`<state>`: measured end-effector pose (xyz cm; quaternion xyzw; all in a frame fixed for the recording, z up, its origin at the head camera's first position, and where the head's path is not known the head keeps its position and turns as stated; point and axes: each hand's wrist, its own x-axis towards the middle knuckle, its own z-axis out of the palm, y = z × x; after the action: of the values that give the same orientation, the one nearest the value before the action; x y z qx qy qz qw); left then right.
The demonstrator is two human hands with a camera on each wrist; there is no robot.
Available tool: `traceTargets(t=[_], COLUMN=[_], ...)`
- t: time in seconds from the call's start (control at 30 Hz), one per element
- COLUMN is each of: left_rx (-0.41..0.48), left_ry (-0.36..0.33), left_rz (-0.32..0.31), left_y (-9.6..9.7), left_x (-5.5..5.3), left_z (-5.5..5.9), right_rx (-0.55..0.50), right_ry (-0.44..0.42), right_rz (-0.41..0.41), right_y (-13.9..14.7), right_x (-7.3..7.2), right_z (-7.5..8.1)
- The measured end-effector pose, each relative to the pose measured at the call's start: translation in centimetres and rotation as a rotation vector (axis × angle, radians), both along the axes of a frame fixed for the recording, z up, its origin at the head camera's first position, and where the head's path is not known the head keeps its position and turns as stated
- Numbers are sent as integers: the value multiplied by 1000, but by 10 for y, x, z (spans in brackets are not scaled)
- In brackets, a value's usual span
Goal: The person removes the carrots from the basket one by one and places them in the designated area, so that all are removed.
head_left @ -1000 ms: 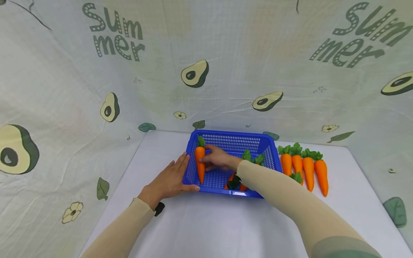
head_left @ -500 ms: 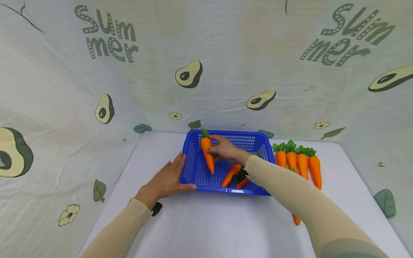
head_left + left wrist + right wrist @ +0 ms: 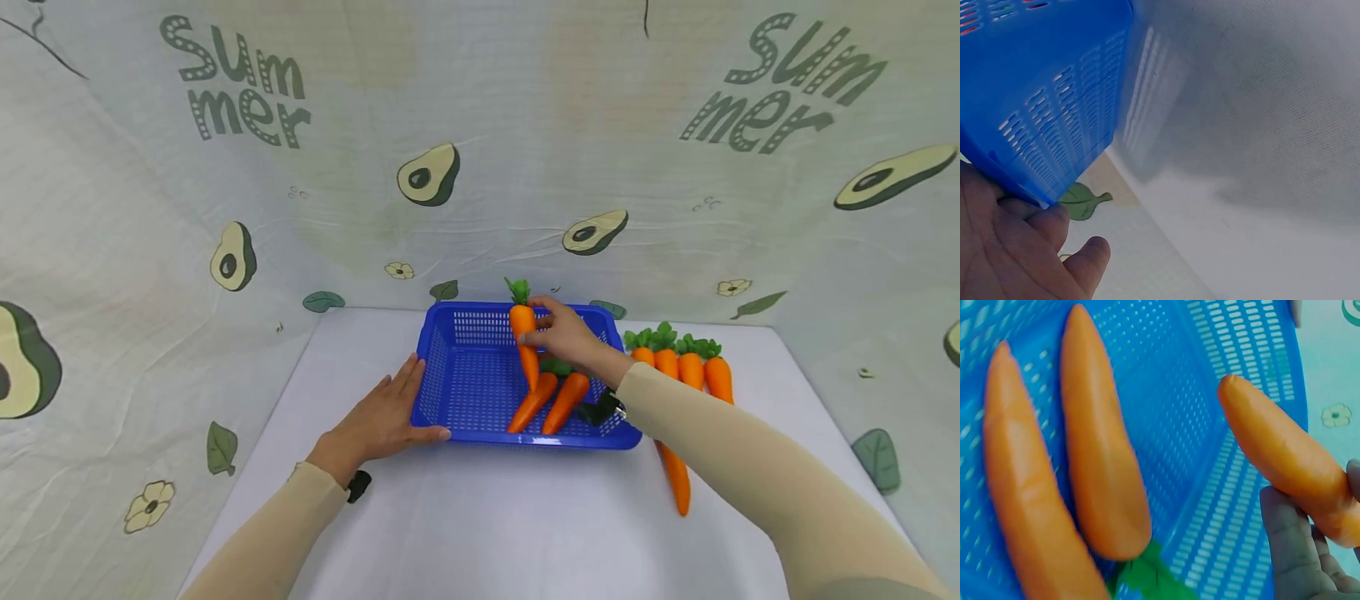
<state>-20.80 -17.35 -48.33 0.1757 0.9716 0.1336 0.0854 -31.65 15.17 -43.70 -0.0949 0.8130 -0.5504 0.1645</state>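
My right hand (image 3: 566,333) pinches an orange carrot (image 3: 528,346) with a green leafy top, lifted over the blue plastic basket (image 3: 480,437). In the right wrist view, thumb and fingers hold this carrot (image 3: 1285,447) near its thick end. Two more carrots (image 3: 533,403) (image 3: 567,404) lie slanted on the basket floor, below the right hand. My left hand (image 3: 373,422) rests with straight fingers along the basket's left side, its thumb by the front rim. The left wrist view shows that hand (image 3: 1010,244) against the outside of the basket wall (image 3: 1054,125).
Several carrots (image 3: 718,379) with green tops lie in a row on the white table (image 3: 480,517) right of the basket, partly behind the right forearm. One carrot (image 3: 677,483) extends nearer the front. A printed cloth (image 3: 510,108) hangs behind the table.
My right hand has lifted the carrot from the basket's left side and carried it rightward. The left hand stays at the basket's side. The whole head view has shifted slightly.
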Motion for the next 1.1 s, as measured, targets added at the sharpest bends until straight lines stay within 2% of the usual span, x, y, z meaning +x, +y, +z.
traceTargets(t=[0.23, 0.37, 0.63, 1.1], left_rx=[7, 9, 7, 10], left_ry=[3, 5, -11, -6], left_rz=[-3, -7, 10, 6], left_y=[-1, 0, 1, 0], left_x=[1, 2, 3, 3], left_z=[-1, -2, 0, 0], right_rx=[64, 81, 208, 327], right_ry=[55, 99, 193, 225], right_rz=[-39, -41, -61, -109], right_y=[28, 41, 62, 102], right_x=[3, 10, 26, 46], right_z=[5, 14, 27, 40])
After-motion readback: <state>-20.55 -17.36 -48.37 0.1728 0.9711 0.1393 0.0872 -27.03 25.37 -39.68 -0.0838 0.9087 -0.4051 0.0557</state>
